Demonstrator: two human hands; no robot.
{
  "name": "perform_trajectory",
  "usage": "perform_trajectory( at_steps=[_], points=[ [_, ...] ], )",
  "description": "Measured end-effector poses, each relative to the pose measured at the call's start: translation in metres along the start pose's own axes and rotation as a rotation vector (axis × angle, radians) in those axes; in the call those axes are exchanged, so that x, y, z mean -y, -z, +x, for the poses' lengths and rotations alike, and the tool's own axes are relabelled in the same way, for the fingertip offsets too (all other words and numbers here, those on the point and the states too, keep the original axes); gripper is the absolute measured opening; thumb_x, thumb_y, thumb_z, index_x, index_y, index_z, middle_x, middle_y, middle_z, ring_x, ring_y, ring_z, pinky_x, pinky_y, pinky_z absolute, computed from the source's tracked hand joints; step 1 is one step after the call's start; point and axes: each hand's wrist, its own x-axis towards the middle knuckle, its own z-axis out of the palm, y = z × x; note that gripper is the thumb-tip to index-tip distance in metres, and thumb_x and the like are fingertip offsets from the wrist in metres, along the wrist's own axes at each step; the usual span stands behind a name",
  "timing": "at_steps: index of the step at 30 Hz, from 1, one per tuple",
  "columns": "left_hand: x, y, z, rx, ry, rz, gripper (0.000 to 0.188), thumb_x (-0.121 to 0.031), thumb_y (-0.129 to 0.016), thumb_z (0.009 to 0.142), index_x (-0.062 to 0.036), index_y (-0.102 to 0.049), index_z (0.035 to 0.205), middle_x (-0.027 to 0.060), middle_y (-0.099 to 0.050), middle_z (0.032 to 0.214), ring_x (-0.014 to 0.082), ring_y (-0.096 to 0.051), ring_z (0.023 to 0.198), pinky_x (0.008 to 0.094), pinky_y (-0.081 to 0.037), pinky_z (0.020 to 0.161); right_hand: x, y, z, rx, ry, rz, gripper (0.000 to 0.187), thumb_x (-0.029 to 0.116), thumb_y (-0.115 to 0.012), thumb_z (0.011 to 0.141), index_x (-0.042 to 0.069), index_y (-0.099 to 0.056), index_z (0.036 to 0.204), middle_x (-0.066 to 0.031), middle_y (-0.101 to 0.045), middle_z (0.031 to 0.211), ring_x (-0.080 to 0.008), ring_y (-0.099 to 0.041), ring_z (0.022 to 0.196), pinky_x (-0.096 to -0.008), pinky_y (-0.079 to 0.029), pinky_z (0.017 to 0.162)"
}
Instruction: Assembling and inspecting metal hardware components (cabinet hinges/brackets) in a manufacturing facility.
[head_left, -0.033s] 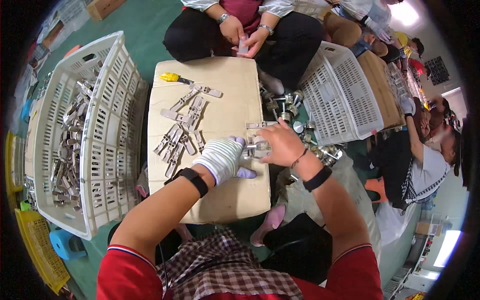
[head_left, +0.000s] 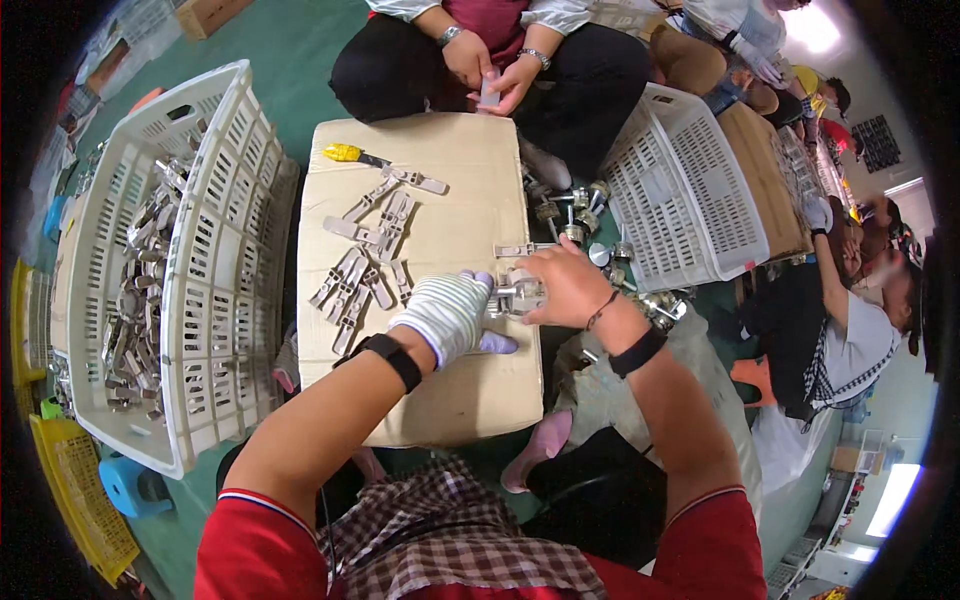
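On the right side of a cardboard-topped work surface [head_left: 450,400], my two hands meet at a shiny metal fitting [head_left: 520,297] with a short rod and a rounded end. My left hand [head_left: 445,315], in a striped glove with lavender fingertips, closes on the rod side, its thumb stretched out low. Bare fingers of my right hand [head_left: 572,285] grip the rounded end. Just beyond them lies a flat metal clip [head_left: 517,250]. Several similar clips [head_left: 365,245] lie loosely left of my hands. A yellow-handled tool [head_left: 345,153] rests at the far left corner.
A white crate [head_left: 215,290] on the left holds many metal clips. Round metal fittings [head_left: 585,215] pile up beside the surface, before another white crate [head_left: 690,190]. Opposite me sits a person, whose hands [head_left: 490,80] hold a small pale flat piece. A blue stool [head_left: 135,490] stands lower left.
The metal fitting shows slightly more between my hands, apparently turned a little. The whole view has shifted very slightly. The loose clips have not moved.
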Motion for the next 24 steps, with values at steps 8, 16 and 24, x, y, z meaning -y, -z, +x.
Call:
perform_trajectory(
  at_steps=[8, 16, 24],
  points=[
    [0.001, 0.006, 0.006, 0.074, 0.058, 0.007, 0.08, -0.065, -0.067, 0.057, 0.0027, -0.052, 0.097, 0.0208, -0.059, 0.087, 0.0361, -0.06, 0.08, 0.0409, -0.049, 0.071, -0.01, 0.017, 0.028, 0.276, 0.023, 0.101, 0.068, 0.032, -0.078, 0.053, 0.001, -0.055, 0.11, -0.0137, -0.058, 0.104, -0.0291, -0.052, 0.104, -0.0418, -0.029, 0.1],
    [-0.003, -0.018, 0.024, -0.154, 0.016, 0.062, 0.076, -0.063, -0.067, 0.058, 0.0022, -0.054, 0.096, 0.0198, -0.06, 0.083, 0.0342, -0.061, 0.076, 0.0393, -0.049, 0.067, -0.031, 0.019, 0.049, 0.356, -0.021, 0.342, 0.064, 0.028, -0.081, 0.051, 0.002, -0.059, 0.105, -0.0147, -0.051, 0.106, -0.0269, -0.054, 0.093, -0.0318, -0.04, 0.088],
    [0.011, -0.012, 0.049, 0.034, 0.09, -0.11, 0.037, -0.035, -0.059, 0.075, -0.0025, -0.059, 0.093, 0.0172, -0.063, 0.08, 0.0322, -0.063, 0.073, 0.0379, -0.05, 0.064, -0.037, 0.026, 0.049, 0.128, 0.042, 0.23, 0.073, 0.035, -0.078, 0.053, 0.006, -0.054, 0.115, -0.0157, -0.052, 0.11, -0.0289, -0.046, 0.11, -0.0402, -0.029, 0.1]
  ],
)
